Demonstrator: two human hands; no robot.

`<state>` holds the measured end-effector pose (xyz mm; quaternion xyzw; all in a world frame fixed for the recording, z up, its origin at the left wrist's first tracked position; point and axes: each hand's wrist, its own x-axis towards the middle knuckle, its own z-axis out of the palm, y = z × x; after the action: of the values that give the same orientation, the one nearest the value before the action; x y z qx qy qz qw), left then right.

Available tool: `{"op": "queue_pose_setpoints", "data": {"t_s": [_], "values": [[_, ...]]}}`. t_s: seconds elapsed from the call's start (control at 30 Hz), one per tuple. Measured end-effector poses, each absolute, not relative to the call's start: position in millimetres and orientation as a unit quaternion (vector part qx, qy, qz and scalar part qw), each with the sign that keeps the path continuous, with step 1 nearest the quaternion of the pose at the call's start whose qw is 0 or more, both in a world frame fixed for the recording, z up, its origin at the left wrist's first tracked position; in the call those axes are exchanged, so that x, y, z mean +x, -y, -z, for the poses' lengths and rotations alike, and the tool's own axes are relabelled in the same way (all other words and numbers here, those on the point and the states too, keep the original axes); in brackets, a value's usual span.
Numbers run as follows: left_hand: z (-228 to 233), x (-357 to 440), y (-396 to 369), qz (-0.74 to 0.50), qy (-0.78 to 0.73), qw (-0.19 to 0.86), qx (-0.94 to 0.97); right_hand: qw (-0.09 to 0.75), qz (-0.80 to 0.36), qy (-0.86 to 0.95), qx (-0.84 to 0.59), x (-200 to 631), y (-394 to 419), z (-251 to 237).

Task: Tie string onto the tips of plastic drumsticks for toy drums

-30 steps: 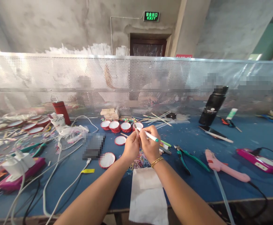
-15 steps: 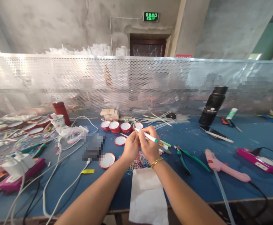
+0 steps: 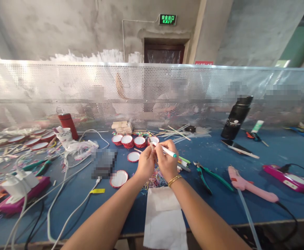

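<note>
Blue bench point(image 3: 219, 194), perforated metal screen along its back edge. Slim white pen with teal tip point(image 3: 167, 151) is held mid-bench in my right hand point(image 3: 167, 163), fingers pinched on the barrel. Left hand point(image 3: 145, 165) pinches its near end. Barely moved over the last second, so I'm still fiddling. Red-rimmed caps point(image 3: 133, 140) just behind, green pliers point(image 3: 209, 175) to the right.

Your bare right hand point(image 3: 167, 162) holds a smooth white plastic pen point(image 3: 166, 150) with a green tip. A shiny gold metal bracelet point(image 3: 174, 179) sits on that wrist. The bench point(image 3: 245, 156) has a matt blue cloth-like top. At its near edge lies a sheet of plain white paper point(image 3: 164, 217), dull and a bit creased. The pink glue gun point(image 3: 248, 184) looks like smooth plastic. The black bottle point(image 3: 235, 118) is matt. At the far edge stands a shiny metal screen point(image 3: 63, 93) full of little holes.
</note>
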<state>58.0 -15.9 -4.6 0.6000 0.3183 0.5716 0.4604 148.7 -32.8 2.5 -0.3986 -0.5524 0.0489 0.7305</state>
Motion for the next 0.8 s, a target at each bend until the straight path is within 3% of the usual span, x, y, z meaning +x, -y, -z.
{"op": "queue_pose_setpoints", "data": {"t_s": [0.8], "values": [[3.2, 56.5, 15.3, -0.569, -0.299, 0.48, 0.597, 0.732, -0.041, 0.555, -0.394, 148.2, 31.0, -1.5]]}}
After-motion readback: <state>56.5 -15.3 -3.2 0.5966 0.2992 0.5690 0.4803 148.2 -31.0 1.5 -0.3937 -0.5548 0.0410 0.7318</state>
